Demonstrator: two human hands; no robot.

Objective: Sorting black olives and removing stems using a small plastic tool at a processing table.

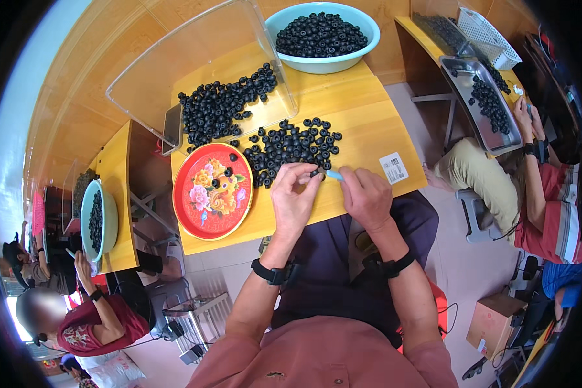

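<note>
Over the near edge of the yellow table (362, 129), my left hand (292, 200) pinches a small black ring-like piece (314, 172) between thumb and fingers. My right hand (368, 197) is closed on a slim light-blue tool (334, 174), whose end points at the piece; its tip is too small to make out. Just beyond my hands lies a loose pile of similar black pieces (284, 152), round with a hole. To the left, a red flowered tray (180, 205) has a few of them on it.
Behind the pile, a clear plastic box (288, 97) lies tipped with black pieces spilling out. A light-blue basin (368, 48) full of them stands at the back. Co-workers sit left and right at tables with a basin (110, 216) and a metal tray (512, 139).
</note>
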